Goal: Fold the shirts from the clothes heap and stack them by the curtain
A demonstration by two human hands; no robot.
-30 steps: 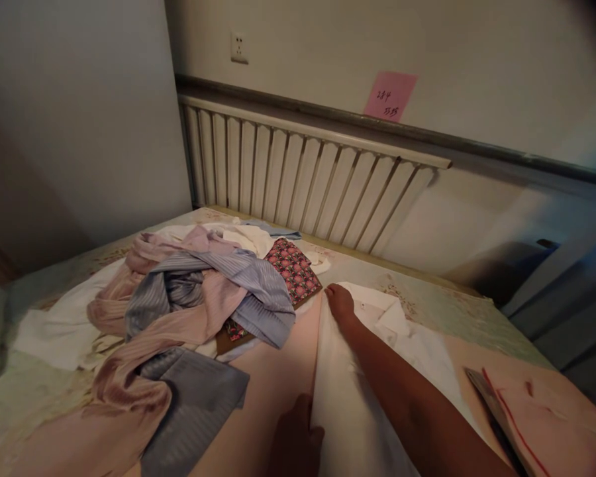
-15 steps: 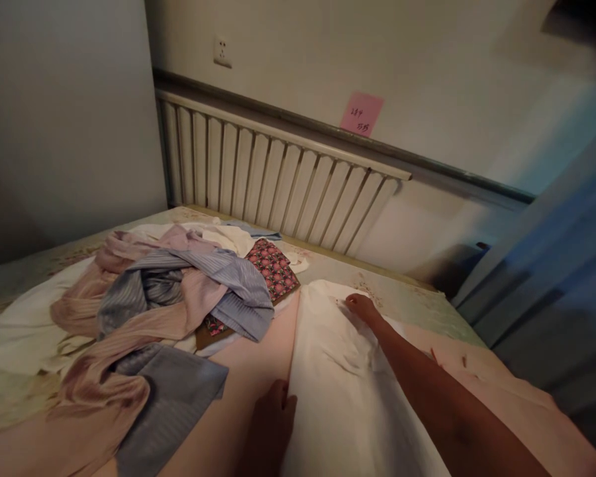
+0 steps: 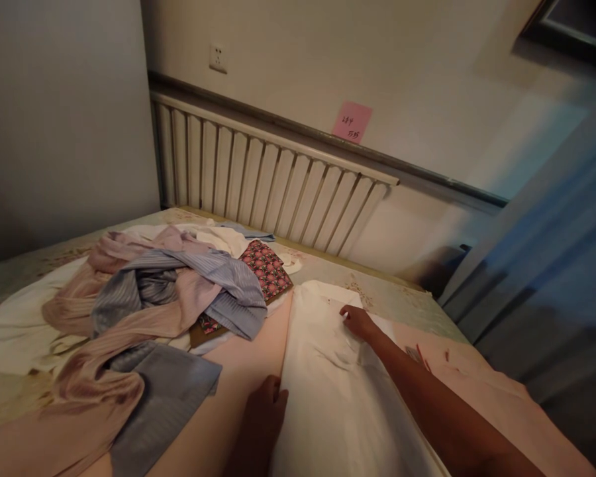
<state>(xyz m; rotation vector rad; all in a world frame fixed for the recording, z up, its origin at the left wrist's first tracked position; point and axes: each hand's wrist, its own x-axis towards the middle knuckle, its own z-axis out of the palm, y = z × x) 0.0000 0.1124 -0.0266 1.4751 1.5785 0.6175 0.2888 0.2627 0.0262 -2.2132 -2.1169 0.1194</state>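
Note:
A long white cloth [image 3: 328, 397] lies over pink fabric in front of me, flat at the far end with small wrinkles in the middle. At its left edge my left hand [image 3: 269, 404] is closed, thumb and fingers seemingly pinching the border. My right hand [image 3: 358, 322] is curled on the cloth's upper right part, its fingertips pressed together at the fabric. A small dark mark shows on the cloth just beyond those fingertips. Pink fabric [image 3: 263, 341] shows along the left side of the white cloth.
To the left is a heap of pink and blue-grey striped fabrics [image 3: 179, 285]. A red floral-patterned piece [image 3: 267, 270] sits at its right side. Small red items [image 3: 422, 356] lie right of my forearm. Behind stand a radiator [image 3: 263, 172] and, at right, a blue curtain [image 3: 536, 265].
My right hand has come slightly nearer along the cloth, its fingertips lower than the dark mark. My left hand stays at the left edge. The view has shifted slightly to the right.

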